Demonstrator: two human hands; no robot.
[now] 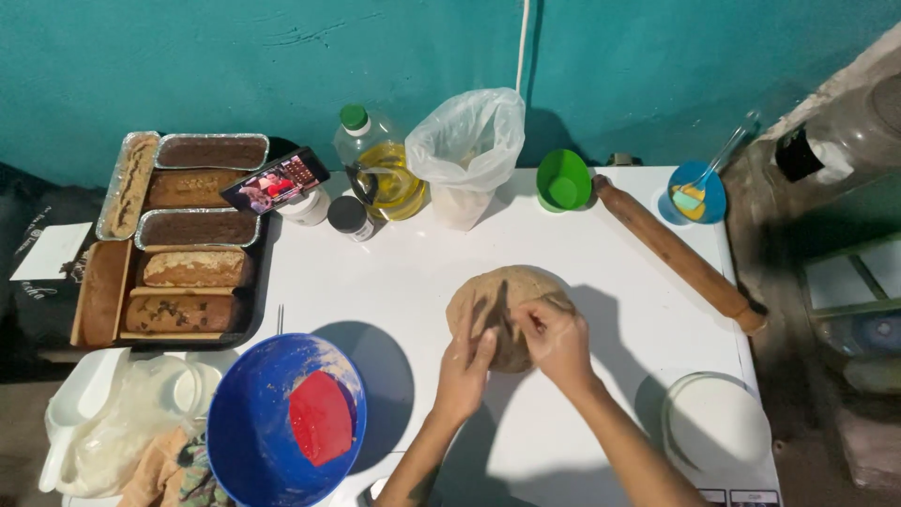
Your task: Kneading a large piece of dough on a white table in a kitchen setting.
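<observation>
A round lump of brown dough (497, 296) lies on the white table top (413, 272), near its middle. My left hand (466, 368) presses flat against the dough's near left side, fingers pointing up. My right hand (556, 338) rests on the dough's near right part, fingers curled and pinching into it. Both forearms come in from the bottom edge.
A wooden rolling pin (678, 253) lies at the right. Behind the dough stand a green cup (563, 180), a flour bag (466, 155), an oil bottle (380, 169), a phone (275, 180). A blue bowl with a red scraper (282, 422) sits front left, a tray of loaf cakes (178, 239) far left, a white lid (715, 422) front right.
</observation>
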